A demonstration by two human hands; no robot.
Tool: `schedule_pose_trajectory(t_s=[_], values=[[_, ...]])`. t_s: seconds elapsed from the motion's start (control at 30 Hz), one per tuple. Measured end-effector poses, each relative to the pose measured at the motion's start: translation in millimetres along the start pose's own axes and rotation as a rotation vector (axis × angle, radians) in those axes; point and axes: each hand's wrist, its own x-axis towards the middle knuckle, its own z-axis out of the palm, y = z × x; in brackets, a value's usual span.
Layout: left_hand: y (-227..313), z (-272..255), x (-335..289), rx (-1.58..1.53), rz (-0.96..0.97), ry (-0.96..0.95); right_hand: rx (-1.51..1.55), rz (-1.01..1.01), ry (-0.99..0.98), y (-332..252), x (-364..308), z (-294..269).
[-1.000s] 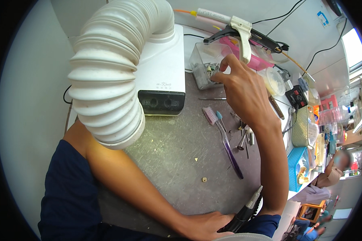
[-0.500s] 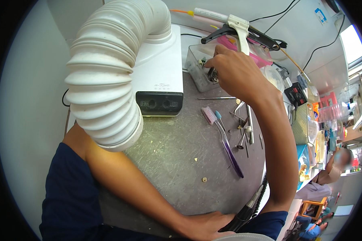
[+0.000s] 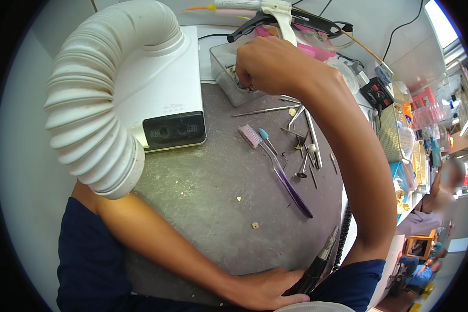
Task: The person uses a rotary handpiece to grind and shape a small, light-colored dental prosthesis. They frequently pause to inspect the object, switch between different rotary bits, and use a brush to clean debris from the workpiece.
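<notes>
My left hand rests near the front edge of the bench, closed around a black rotary handpiece with a metal tip. My right hand reaches to the back, over a clear plastic container of small parts. Its fingers curl down inside the container; what they pinch, if anything, is hidden. On the bench below that hand lie a thin metal instrument, several small rotary bits and a purple-handled toothbrush.
A white dust extractor with a thick ribbed hose stands at the left. A white caulking-type gun lies behind the container. Baskets line the right side; a person sits farther off. Small pale bits lie on the bench.
The view has shifted, moving the bench items leftward. My right hand has turned, its fingers curling into the container. My left hand keeps its grip on the handpiece.
</notes>
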Motion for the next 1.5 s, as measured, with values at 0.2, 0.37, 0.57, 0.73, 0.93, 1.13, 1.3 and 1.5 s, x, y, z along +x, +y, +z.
schedule_pose_trajectory(t_s=[0.2,0.37,0.57,0.73,0.93,1.13,1.3,1.5], values=[[-3.1,1.5,0.9,-0.003,-0.022,0.007,-0.064,-0.068,-0.010,-9.1,1.0,-3.6],[-5.3,6.1,2.0,-0.006,-0.032,0.011,-0.151,-0.092,-0.036,-12.6,0.1,-6.7],[-2.1,-0.1,0.7,-0.018,-0.032,0.004,-0.177,-0.127,-0.057,-8.9,-1.8,-8.8],[-5.9,1.0,2.1,-0.027,-0.029,0.017,-0.195,-0.137,-0.081,-9.1,1.8,-8.7],[-9.5,1.9,0.5,-0.048,-0.027,0.055,-0.122,-0.133,-0.060,-5.3,4.4,-4.3],[-10.5,5.2,1.5,-0.059,-0.014,0.083,-0.139,-0.132,-0.093,-7.0,3.3,-7.9],[-9.4,7.6,-0.1,-0.049,0.018,0.107,-0.107,-0.165,-0.007,-4.3,6.7,-1.1],[-19.3,15.8,0.1,0.020,0.168,0.184,0.353,-0.188,0.587,11.3,-36.1,-16.4]])
